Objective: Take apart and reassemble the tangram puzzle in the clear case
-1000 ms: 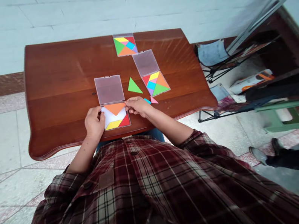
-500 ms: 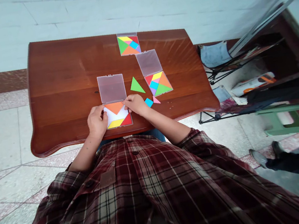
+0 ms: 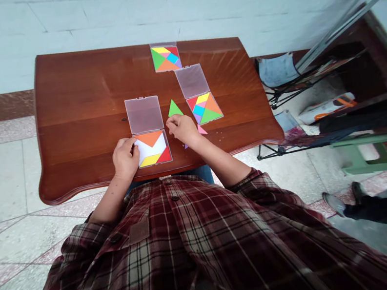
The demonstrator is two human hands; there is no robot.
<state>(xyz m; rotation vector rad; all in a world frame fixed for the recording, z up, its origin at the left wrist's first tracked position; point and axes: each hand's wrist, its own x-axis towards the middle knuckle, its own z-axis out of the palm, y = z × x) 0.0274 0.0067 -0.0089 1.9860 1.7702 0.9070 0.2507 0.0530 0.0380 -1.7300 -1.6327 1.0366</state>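
Note:
An open tangram case [image 3: 144, 115] with a clear lid lies before me. Its tray holds an orange triangle [image 3: 150, 138], a yellow parallelogram [image 3: 149, 160] and a red triangle [image 3: 164, 155], with white base showing between them. My left hand [image 3: 126, 158] is closed on the tray's left edge, fingertips at the orange triangle's left corner. To the right of the tray, my right hand [image 3: 184, 130] is over the table, fingers loosely bent and apart, nothing visible in them. It partly covers a loose green triangle [image 3: 173, 108]. A pink triangle [image 3: 201, 130] and a purple tip [image 3: 186, 145] show beside it.
Another open tangram case [image 3: 205, 107], filled with coloured pieces, lies to the right on the wooden table [image 3: 80, 114]. A third filled case [image 3: 166, 58] lies at the table's far edge. Folding chairs [image 3: 279, 68], a green stool [image 3: 369, 153] and a person's legs [image 3: 386, 214] are at the right.
My right hand has left the tray's upper right corner and moved right, now covering the blue piece and part of the green triangle. My left hand stays at the tray's left edge.

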